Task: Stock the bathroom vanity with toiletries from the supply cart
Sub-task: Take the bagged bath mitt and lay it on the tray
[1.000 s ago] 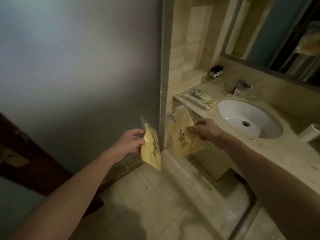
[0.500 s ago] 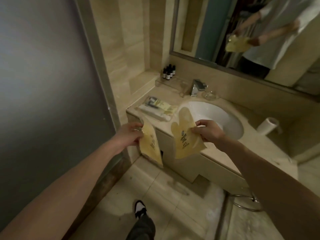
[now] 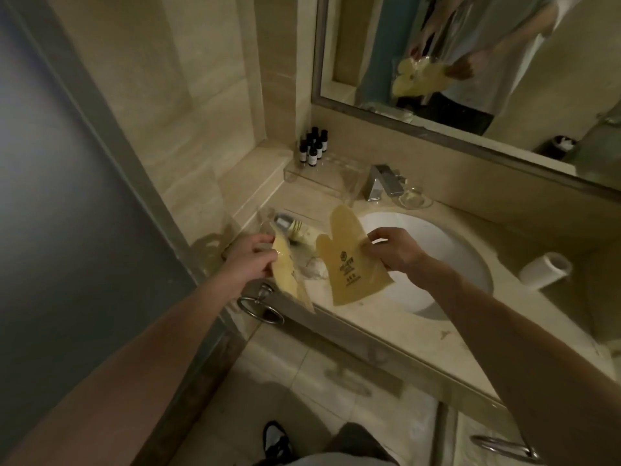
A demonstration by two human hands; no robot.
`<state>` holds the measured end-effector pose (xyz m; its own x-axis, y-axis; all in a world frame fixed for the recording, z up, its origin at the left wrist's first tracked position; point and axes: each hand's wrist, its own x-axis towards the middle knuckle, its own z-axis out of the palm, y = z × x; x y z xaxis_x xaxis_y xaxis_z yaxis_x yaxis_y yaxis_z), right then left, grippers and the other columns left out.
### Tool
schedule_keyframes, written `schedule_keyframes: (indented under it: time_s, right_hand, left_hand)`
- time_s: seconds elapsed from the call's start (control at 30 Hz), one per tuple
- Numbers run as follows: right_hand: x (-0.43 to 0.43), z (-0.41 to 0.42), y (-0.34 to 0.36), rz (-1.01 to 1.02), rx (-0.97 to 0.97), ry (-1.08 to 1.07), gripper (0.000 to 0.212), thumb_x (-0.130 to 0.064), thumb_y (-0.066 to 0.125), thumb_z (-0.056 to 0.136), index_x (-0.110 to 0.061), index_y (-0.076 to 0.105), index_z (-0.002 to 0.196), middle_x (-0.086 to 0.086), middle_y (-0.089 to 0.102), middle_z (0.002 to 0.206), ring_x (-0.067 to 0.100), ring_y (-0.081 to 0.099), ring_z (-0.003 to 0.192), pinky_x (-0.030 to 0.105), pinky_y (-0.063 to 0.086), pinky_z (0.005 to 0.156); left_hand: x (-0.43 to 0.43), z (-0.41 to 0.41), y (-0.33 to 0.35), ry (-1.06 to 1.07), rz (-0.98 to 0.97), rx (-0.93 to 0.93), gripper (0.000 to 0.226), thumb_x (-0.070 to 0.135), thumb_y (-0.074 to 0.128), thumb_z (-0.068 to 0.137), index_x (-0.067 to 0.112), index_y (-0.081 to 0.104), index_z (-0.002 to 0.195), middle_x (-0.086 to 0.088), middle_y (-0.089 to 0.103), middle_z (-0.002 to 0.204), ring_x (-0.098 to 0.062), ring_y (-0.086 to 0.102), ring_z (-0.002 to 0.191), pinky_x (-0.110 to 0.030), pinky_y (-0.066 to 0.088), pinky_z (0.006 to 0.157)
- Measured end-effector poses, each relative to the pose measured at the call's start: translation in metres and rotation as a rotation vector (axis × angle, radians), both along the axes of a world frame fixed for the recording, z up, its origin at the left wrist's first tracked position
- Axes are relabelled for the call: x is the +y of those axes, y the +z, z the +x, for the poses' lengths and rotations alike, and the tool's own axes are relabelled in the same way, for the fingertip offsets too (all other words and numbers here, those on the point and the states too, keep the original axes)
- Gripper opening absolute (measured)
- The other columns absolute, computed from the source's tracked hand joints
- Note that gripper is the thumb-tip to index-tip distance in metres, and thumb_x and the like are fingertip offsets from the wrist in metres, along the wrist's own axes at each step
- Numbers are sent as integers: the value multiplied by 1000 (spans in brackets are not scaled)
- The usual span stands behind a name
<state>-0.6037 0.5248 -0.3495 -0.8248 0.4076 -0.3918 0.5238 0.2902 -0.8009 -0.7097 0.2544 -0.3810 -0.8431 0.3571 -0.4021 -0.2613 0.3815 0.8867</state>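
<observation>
My right hand [image 3: 391, 252] pinches a yellow mitt-shaped packet [image 3: 349, 264] by its right edge, over the left rim of the white basin [image 3: 447, 250]. A second yellow packet [image 3: 285, 269], seen edge-on in clear wrap, is gripped by my left hand [image 3: 250, 260] over the vanity's left front corner. Both packets hang above the beige stone vanity top [image 3: 453, 334]. Under and behind the left packet lie several wrapped toiletries [image 3: 295, 230] on the counter.
Several small dark bottles [image 3: 312, 148] stand on a clear tray [image 3: 322, 174] at the back left. A chrome tap [image 3: 383, 181], a glass dish [image 3: 416, 197], a toilet roll [image 3: 546, 269], a towel ring [image 3: 260, 306] and a frosted glass partition [image 3: 67, 196] surround the spot.
I have stepped closer to the vanity. Both hands with their packets now hover over the counter top instead of in front of it, and the view looks further down.
</observation>
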Motion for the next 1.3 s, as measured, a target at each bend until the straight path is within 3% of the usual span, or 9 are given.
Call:
schedule_keyframes:
  time_s: [0.3, 0.43, 0.63, 0.83, 0.97, 1.07, 1.13, 1.23, 1.3]
  right_hand:
    - [59, -81, -20, -73, 15, 82, 16, -14, 73, 91, -2, 69, 102, 17, 76, 95, 28, 73, 81, 47, 62, 78]
    - [88, -122, -29, -91, 16, 200, 18, -22, 77, 89, -8, 69, 96, 13, 74, 96, 26, 73, 82, 38, 63, 70]
    - [123, -165, -34, -175, -2, 299, 31, -28, 75, 91, -5, 67, 110, 18, 71, 110, 33, 70, 101, 50, 58, 89]
    - [150, -198, -51, -207, -28, 322, 28, -21, 74, 92, -8, 67, 116, 16, 71, 113, 27, 69, 95, 50, 57, 89]
    - [157, -211, -62, -202, -66, 353, 23, -17, 75, 90, -13, 69, 112, 17, 70, 112, 29, 69, 98, 54, 55, 92]
    - [154, -224, -68, -217, -93, 374, 23, -14, 76, 88, -13, 69, 110, 15, 72, 111, 31, 71, 99, 49, 60, 89]
    - [150, -232, -70, -228, -92, 381, 20, -15, 76, 88, -15, 70, 106, 12, 73, 109, 28, 72, 98, 43, 61, 86]
    - [142, -240, -74, -229, -86, 415, 17, -21, 78, 86, -20, 71, 102, 8, 74, 105, 28, 71, 97, 44, 59, 89]
    - [135, -243, -74, -236, -84, 444, 16, -20, 77, 86, -17, 72, 102, 10, 73, 102, 28, 65, 88, 39, 54, 79]
  left_hand:
    - [52, -58, -18, 137, 37, 5, 38, 4, 65, 92, 23, 59, 125, -1, 62, 115, -20, 67, 104, -21, 60, 66]
    - [83, -74, -29, 214, -5, -52, 34, 4, 64, 93, 25, 59, 118, -5, 62, 114, -25, 66, 105, -23, 60, 66]
    - [129, -98, -32, 344, -2, -73, 29, 5, 63, 94, 30, 58, 109, -11, 57, 127, -32, 65, 112, -32, 60, 76]
    - [151, -99, -50, 547, 127, -118, 29, 1, 63, 93, 16, 63, 117, -14, 68, 110, -27, 70, 96, -29, 60, 65]
    - [148, -80, -76, 644, -43, -190, 24, -8, 57, 89, 14, 67, 88, -13, 68, 86, -21, 67, 72, -33, 61, 64]
    - [139, -75, -93, 619, -205, -348, 4, 3, 66, 91, 5, 65, 94, -14, 69, 84, -23, 70, 67, -33, 60, 57]
    - [131, -77, -95, 516, -344, -406, 13, 15, 69, 93, 4, 64, 95, -10, 70, 81, -21, 69, 61, -29, 56, 52]
    - [116, -83, -94, 355, -549, -349, 26, 30, 67, 95, 4, 63, 93, -8, 70, 81, -21, 68, 58, -29, 54, 53]
    - [109, -87, -90, 288, -651, -266, 28, 32, 65, 95, 5, 65, 90, -8, 70, 79, -20, 67, 57, -30, 55, 55]
